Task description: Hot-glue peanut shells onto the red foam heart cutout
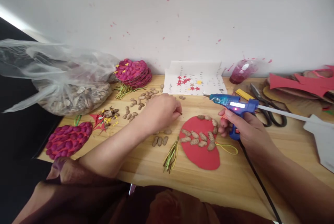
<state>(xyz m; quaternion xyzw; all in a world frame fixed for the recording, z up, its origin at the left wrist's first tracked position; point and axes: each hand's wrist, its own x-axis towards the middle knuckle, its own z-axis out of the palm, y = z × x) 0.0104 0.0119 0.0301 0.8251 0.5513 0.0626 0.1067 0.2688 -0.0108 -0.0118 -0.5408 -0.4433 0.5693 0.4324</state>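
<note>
My right hand [244, 124] is wrapped round a blue hot glue gun [241, 105], its nozzle pointing left above the table and a white glue stick out of its back. Below the nozzle lies a red card cutout [200, 157] with rows of peanuts in their shells [194, 141] across its middle and along its upper right edge. A green and brown tassel [171, 157] hangs off its left side, a yellow cord loop [229, 148] off its right. Left of the card, my left hand [164, 112] is closed in a pinch; what its fingertips hold is too small to name.
Loose peanuts [142, 98] lie behind my left arm. A plastic bag of shells [78, 95], purple peanut-covered pieces [133, 72] and another [69, 140] stand left. Paper with stars [194, 67], a pink-stained cup [239, 71], scissors [268, 107] and red card scraps [300, 84] lie behind and right.
</note>
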